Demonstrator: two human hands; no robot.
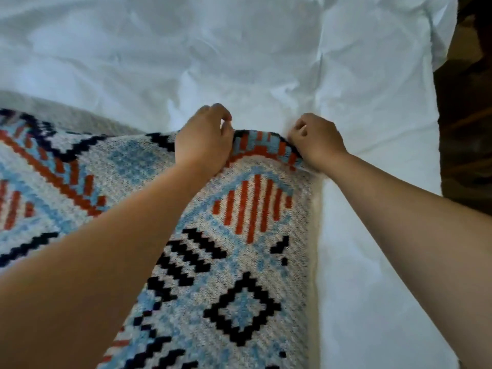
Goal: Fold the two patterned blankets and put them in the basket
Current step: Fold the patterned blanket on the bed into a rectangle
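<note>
Left hand [203,137] and right hand [316,141] are pinching the far edge of the blue, red and black knitted blanket [239,235] on the white sheet [239,49]; folding looks barely begun, second blanket and basket unseen.

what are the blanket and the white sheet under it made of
The blanket looks like knitted yarn, soft and matt: fine stitch loops, stepped pattern edges. The sheet seems thin woven cotton or similar, smooth and matt, with sharp creases.

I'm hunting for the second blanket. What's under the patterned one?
Around the patterned blanket only white sheet shows, so it seems to lie on that. Whatever is beneath it is covered; no second blanket is visible.
</note>
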